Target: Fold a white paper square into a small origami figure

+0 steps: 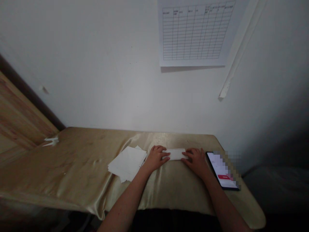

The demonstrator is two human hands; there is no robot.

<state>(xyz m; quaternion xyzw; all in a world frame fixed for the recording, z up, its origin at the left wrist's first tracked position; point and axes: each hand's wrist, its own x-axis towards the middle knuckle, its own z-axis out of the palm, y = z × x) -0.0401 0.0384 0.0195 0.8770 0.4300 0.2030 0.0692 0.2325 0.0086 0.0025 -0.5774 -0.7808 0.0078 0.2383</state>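
A folded white sheet of paper [177,154] lies on the cloth-covered table in front of me, a row of small perforations along its far edge. My left hand [156,158] grips its left end, thumb and fingers pressed on the paper. At the opposite end, my right hand [196,160] holds the sheet in the same way. Left of my left forearm rests a loose stack of white paper sheets [127,162], some turned at odd angles, with perforations along the right edge.
A tablet [223,185] with a lit screen lies right of my right hand. Torn white scraps [51,141] sit at the table's far left. The gold tablecloth [79,167] has wrinkles. A printed chart [195,35] hangs on the wall behind.
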